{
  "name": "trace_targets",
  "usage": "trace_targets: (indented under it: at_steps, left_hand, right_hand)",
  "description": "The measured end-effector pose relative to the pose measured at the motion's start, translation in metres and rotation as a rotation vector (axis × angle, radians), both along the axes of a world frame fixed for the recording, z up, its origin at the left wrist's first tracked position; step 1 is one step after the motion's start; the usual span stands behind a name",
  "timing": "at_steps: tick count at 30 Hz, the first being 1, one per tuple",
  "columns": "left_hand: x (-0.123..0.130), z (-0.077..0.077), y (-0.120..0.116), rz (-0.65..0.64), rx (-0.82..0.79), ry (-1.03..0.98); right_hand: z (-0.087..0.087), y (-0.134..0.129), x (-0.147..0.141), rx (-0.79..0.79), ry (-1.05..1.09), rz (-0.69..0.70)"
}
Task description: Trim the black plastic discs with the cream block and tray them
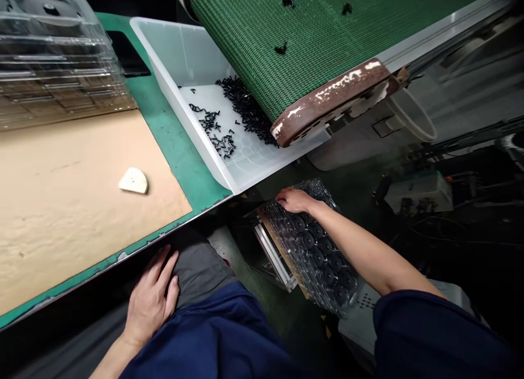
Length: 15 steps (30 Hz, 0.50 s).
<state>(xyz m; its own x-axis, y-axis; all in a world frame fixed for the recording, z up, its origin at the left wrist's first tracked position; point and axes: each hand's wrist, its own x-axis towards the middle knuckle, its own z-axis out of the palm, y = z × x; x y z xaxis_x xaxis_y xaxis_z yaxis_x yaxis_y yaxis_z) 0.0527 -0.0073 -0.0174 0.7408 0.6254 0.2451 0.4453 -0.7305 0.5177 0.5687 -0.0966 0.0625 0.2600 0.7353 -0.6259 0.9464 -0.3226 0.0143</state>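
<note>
My left hand (pixel 152 297) lies flat on my thigh, fingers loosely stretched out and holding nothing. Down to the right, below the bench edge, my right hand (pixel 292 199) has its fingers bent over the far-left corner of a clear plastic tray (pixel 315 245). Round black parts with a centre hole sit in the tray's pockets. Under the tray is a brown board, borne by a metal-framed stand (pixel 273 253). My fingertips are partly hidden at the tray's corner.
A green conveyor belt (pixel 262 46) carries a few small black parts and ends over a white bin (pixel 164 87) holding many more. Stacked clear trays (pixel 61 57), a dark flat device (pixel 127 53) and a cream half-round piece (pixel 134 180) lie on the bench. Machinery stands right.
</note>
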Motion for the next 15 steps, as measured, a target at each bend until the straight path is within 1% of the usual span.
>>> trace_targets:
  at_steps: [5, 15]
  left_hand:
    - [0.002, 0.001, 0.0, -0.003, -0.006, 0.002]
    - [0.004, 0.004, 0.002, -0.017, -0.008, 0.015]
  right_hand:
    - [-0.002, 0.008, 0.005, -0.034, -0.009, 0.012]
    - [-0.013, 0.021, 0.005, -0.135, -0.018, -0.07]
